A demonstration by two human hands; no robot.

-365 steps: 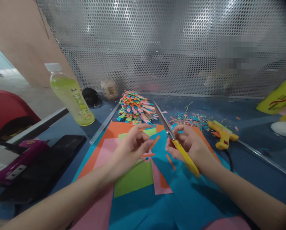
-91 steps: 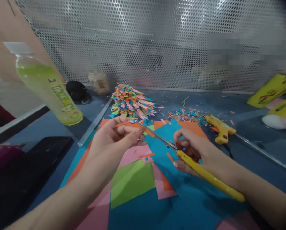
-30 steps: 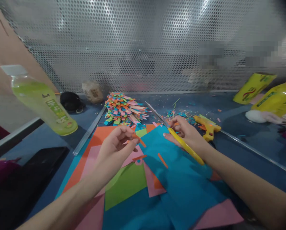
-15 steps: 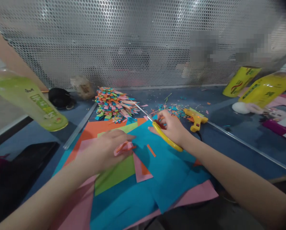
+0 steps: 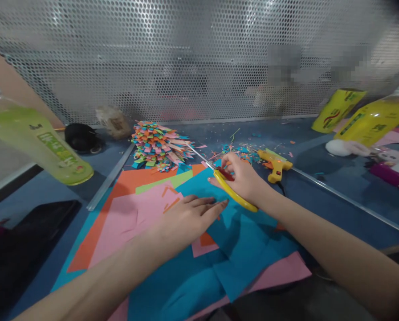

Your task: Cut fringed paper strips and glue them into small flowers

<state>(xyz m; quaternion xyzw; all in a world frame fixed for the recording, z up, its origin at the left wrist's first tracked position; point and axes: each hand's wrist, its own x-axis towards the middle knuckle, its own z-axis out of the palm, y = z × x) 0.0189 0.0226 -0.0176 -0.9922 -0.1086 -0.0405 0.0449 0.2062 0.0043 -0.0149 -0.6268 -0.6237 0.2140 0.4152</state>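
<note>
My right hand (image 5: 238, 176) is closed around the yellow-handled scissors (image 5: 234, 194), whose blades point away toward a cone-shaped pile of layered paper strips (image 5: 159, 145). Flat over the blue paper (image 5: 253, 236), my left hand (image 5: 193, 218) has its fingers stretched to the right. A bit of orange shows at its fingertips, mostly covered. Just beyond that hand, several small orange paper strips (image 5: 171, 203) lie on a pink sheet (image 5: 122, 211). Orange paper (image 5: 129, 180) and green paper (image 5: 149, 183) stick out from the stack beneath.
A yellow glue gun (image 5: 275, 165) lies right of the scissors, near paper scraps (image 5: 241, 154). Clear sticks (image 5: 111, 178) lie at the left. A green drink bottle (image 5: 52, 147) stands left, a yellow bottle (image 5: 375, 120) right. Behind is a perforated metal panel (image 5: 186, 58).
My left hand has let go of the small pink and orange pieces, leaving orange strips on the pink sheet, and moved right over the loose orange strip. My right hand stays nearly still with the scissors.
</note>
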